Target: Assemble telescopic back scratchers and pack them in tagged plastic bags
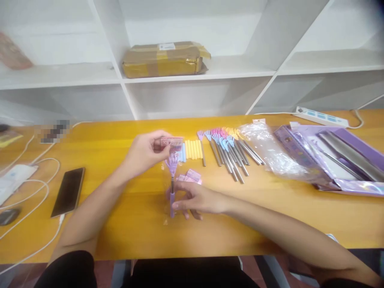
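Note:
My left hand is closed, pinching a small pink printed card between thumb and fingers. Below the card hangs a purple back scratcher inside a clear plastic sleeve, claw end up. My right hand has its thumb and index finger about the scratcher's purple handle, other fingers loosely curled. Behind the right hand lie several pink cards. Yellow handle tubes lie in a row beyond, with blue tubes beside them. Right of these are several metal-rod back scratchers with coloured claws.
Clear plastic bags lie right of the scratchers, beside an opened purple package holding long items. A power strip sits behind. At left are a phone, white cables and a dark mouse. A taped carton rests on the shelf.

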`<move>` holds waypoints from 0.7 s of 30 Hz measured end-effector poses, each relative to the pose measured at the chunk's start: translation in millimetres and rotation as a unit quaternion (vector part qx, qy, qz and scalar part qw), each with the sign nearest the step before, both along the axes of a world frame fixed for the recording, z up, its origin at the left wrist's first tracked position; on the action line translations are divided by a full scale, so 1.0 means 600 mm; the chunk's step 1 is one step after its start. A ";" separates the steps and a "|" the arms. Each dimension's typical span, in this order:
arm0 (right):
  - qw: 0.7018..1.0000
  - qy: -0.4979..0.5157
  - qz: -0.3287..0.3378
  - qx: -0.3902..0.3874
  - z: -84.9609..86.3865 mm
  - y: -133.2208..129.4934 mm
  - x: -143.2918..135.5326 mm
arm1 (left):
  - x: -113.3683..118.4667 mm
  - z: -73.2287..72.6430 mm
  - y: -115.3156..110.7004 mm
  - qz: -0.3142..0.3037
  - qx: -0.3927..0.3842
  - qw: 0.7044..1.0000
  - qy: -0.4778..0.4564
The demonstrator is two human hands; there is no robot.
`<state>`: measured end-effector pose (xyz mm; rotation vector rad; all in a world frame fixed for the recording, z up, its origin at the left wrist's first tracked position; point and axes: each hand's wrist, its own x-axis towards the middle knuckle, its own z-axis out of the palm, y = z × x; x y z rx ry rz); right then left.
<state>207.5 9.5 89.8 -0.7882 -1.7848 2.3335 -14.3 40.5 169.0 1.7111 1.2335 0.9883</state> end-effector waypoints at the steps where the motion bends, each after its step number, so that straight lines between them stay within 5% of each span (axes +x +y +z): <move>1: 0.999 0.022 -0.025 -0.009 -0.012 -0.008 -0.006 | -0.001 0.000 -0.001 -0.002 0.000 1.000 -0.003; 9: 0.979 0.070 -0.185 0.049 -0.058 0.007 0.017 | -0.019 0.006 -0.002 0.021 0.013 1.000 0.015; 14: 0.920 0.016 -0.328 0.213 0.017 0.035 0.135 | -0.028 0.009 0.001 0.019 0.003 1.000 -0.006; 17: 0.805 -0.069 -0.440 0.391 0.093 0.074 0.266 | -0.031 0.009 0.002 0.020 -0.002 1.000 0.007; 20: 0.583 -0.143 -0.607 0.521 0.146 0.137 0.425 | -0.030 0.010 0.003 0.018 -0.010 1.000 0.021; 21: 0.533 -0.199 -0.631 0.528 0.152 0.159 0.474 | -0.029 0.010 0.002 0.018 -0.012 0.999 0.025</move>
